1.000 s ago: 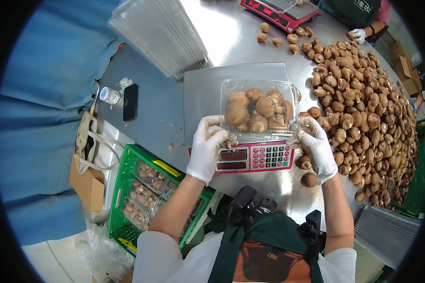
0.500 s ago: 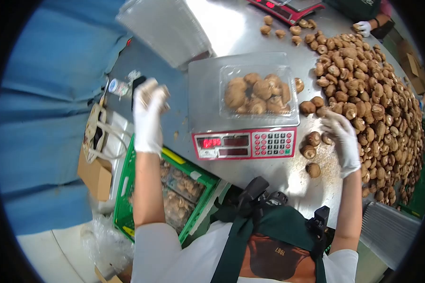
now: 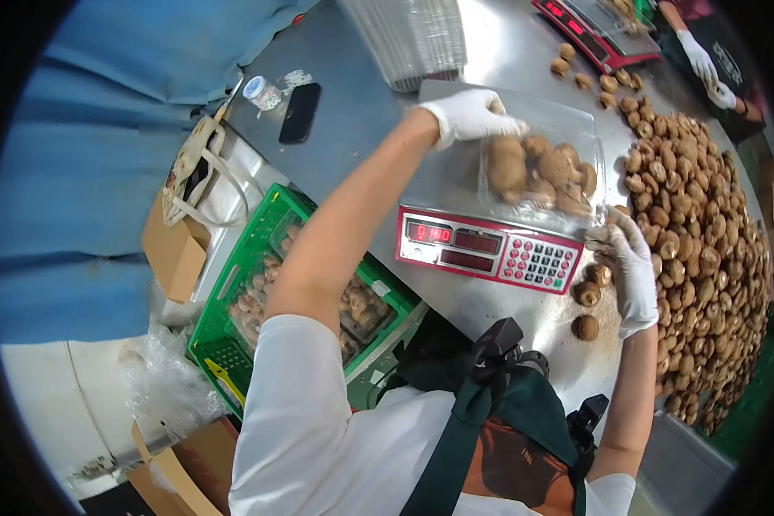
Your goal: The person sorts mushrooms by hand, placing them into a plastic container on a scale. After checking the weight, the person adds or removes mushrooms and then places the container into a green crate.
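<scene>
A clear plastic tray (image 3: 586, 129) full of brown mushrooms (image 3: 542, 172) sits on the platform of a red-faced scale (image 3: 482, 249). My left hand (image 3: 466, 118), in a white glove, reaches across to the tray's far left corner, fingers curled around what looks like a mushroom. Also gloved, my right hand (image 3: 635, 262) is at the tray's near right corner, fingertips pinching a small mushroom. Two loose mushrooms (image 3: 586, 311) lie on the steel table just below that hand.
A big heap of mushrooms (image 3: 705, 224) covers the table's right side. A stack of empty clear trays (image 3: 404, 34) and a phone (image 3: 299, 112) lie at the back. A green crate (image 3: 254, 258) of packed trays stands at left. Another person's gloved hand (image 3: 697, 53) works by a second scale (image 3: 589, 30).
My left hand swung from the far left, over the crate, across to the tray on the scale. My right hand moved up from the loose mushrooms to the tray's corner. The view shifted left.
</scene>
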`<act>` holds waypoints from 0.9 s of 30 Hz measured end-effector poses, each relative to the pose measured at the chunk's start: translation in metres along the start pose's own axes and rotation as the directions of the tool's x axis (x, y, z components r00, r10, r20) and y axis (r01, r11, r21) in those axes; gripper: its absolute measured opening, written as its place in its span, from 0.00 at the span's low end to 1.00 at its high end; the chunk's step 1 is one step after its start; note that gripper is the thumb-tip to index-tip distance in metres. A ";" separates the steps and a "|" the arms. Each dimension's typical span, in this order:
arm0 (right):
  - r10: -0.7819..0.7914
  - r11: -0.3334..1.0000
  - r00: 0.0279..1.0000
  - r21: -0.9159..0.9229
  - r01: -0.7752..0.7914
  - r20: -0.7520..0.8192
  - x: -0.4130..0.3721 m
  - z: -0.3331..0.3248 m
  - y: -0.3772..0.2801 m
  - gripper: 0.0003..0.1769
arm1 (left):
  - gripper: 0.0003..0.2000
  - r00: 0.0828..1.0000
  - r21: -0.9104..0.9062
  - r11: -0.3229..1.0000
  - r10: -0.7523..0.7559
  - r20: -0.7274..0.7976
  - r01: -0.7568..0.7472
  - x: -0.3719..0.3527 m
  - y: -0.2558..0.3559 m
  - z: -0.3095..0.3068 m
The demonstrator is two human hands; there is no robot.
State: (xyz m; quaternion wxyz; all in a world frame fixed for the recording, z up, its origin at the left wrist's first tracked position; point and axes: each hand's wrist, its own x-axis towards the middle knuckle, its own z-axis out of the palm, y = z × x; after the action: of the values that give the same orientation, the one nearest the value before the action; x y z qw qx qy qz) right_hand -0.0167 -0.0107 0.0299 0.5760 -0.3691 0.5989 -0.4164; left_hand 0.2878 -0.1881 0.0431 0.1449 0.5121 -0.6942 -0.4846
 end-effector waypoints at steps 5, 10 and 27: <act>-0.077 0.997 0.987 0.021 0.075 0.138 0.032 0.066 -0.025 0.29 | 0.17 0.998 -0.604 0.796 0.013 -0.056 -0.044 -0.088 -0.031 0.001; -0.376 0.718 0.803 -0.403 0.568 0.462 0.086 0.129 -0.102 0.28 | 0.13 0.912 -0.918 0.296 -0.233 -0.337 -0.264 -0.230 -0.115 -0.008; -0.516 -0.448 0.405 -0.641 0.623 0.754 0.316 0.230 -0.315 0.18 | 0.15 -0.185 -0.621 0.446 -0.879 -0.440 -0.645 -0.650 -0.329 0.123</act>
State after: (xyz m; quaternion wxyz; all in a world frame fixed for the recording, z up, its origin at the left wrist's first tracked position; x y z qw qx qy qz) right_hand 0.1802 -0.4393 0.2026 -0.1419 -0.9129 0.3620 -0.1244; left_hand 0.6713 0.4278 -0.0956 0.7667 0.5969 0.1591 -0.1750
